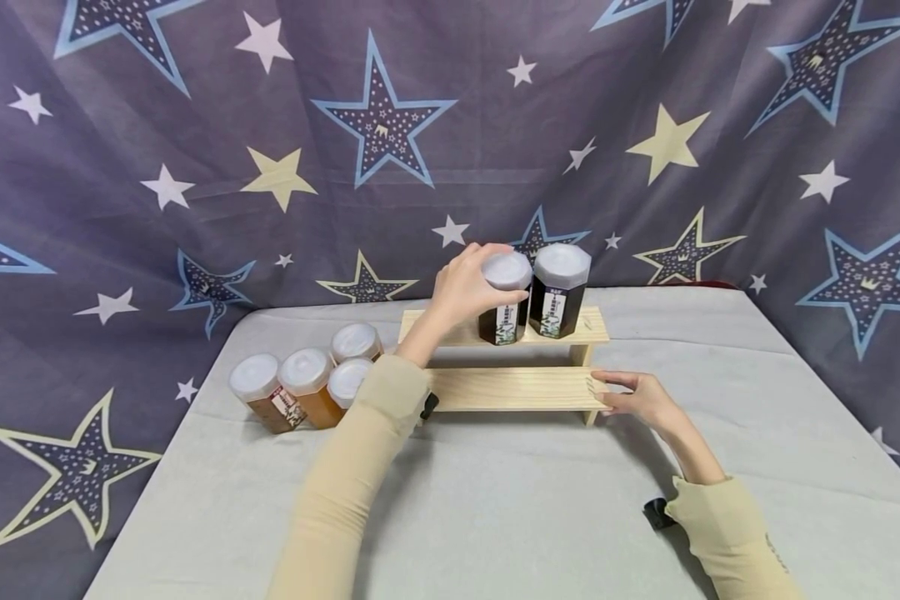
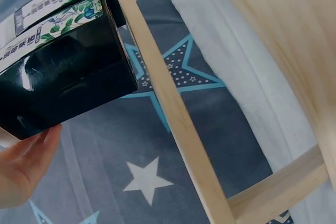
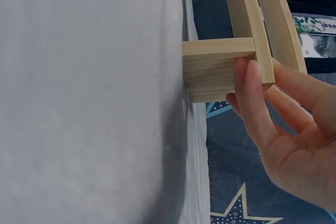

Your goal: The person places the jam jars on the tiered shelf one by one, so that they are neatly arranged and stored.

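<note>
Jar (image 1: 506, 315), long axis vertical and label (image 1: 506, 325) frontward, is clamped within left hand (image 1: 463, 287), while right hand (image 1: 640, 400) pinches shelf (image 1: 510, 390).

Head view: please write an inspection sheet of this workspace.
Surface: pale cloth-covered table.
Job's things: two-tier wooden rack; standing dark jar on its upper shelf; held dark jar alongside, shelf contact unclear; four lighter jars visible left of the rack.
Clutter: nothing seen.
Hands: left hand grips the held dark jar around its top; right hand holds the right end of the lower shelf.
Cables: nothing seen.
Surroundings: star-patterned curtain behind the table; red edge beyond it, unidentified.
</note>
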